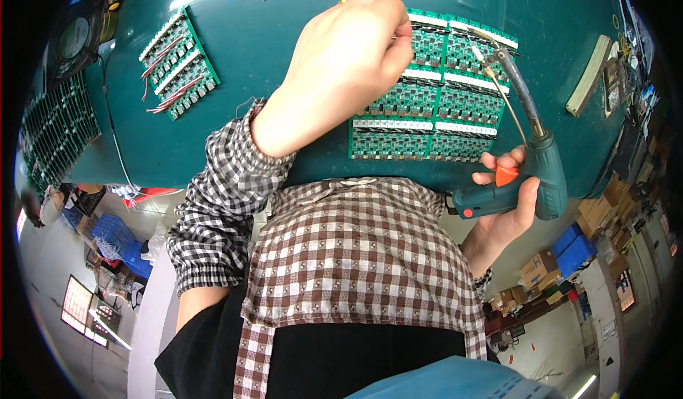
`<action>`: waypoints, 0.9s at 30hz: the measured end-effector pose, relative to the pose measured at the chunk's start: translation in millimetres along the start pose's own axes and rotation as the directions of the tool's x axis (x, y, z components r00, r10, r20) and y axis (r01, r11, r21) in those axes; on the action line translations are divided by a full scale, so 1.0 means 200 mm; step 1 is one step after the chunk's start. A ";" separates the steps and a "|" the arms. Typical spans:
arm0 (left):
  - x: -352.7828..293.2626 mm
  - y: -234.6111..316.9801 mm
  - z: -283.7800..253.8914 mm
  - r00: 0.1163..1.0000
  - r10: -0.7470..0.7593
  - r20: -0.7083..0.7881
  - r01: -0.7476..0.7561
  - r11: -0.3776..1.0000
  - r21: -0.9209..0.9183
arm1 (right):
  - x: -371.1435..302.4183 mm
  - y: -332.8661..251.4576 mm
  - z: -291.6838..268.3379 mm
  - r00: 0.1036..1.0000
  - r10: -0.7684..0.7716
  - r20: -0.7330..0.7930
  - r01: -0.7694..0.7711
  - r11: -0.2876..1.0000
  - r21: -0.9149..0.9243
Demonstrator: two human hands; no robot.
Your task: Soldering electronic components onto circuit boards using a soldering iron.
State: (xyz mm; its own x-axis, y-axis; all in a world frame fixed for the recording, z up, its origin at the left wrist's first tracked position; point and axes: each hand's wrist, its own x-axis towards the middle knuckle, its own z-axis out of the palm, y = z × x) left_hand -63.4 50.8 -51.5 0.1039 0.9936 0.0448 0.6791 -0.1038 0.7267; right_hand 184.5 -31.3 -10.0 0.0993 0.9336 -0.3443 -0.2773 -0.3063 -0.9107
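The left hand (pixel 348 57) rests on the green board panel (pixel 427 100), which lies flat on the teal surface (pixel 270 50), its grip pressed together, seemingly pinching a thin wire at the panel's top edge. The right hand (pixel 509 200) has its grip wrapped around the soldering gun (pixel 530 164), tip over the panel. The panel looks light, stiff and fragile; best held by its edges.
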 end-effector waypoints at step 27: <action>0.02 -0.05 0.14 0.986 0.118 -0.119 -0.118 0.993 0.009 | -0.04 0.00 -0.01 0.995 0.082 -0.058 -0.087 0.993 -0.083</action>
State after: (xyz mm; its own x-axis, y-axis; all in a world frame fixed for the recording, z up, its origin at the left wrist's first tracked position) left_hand -49.0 54.2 -78.1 0.0965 0.9727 0.2113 0.6683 -0.2206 0.7104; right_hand 185.4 -37.8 -7.1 0.1311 0.8929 -0.4308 -0.2045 -0.4008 -0.8930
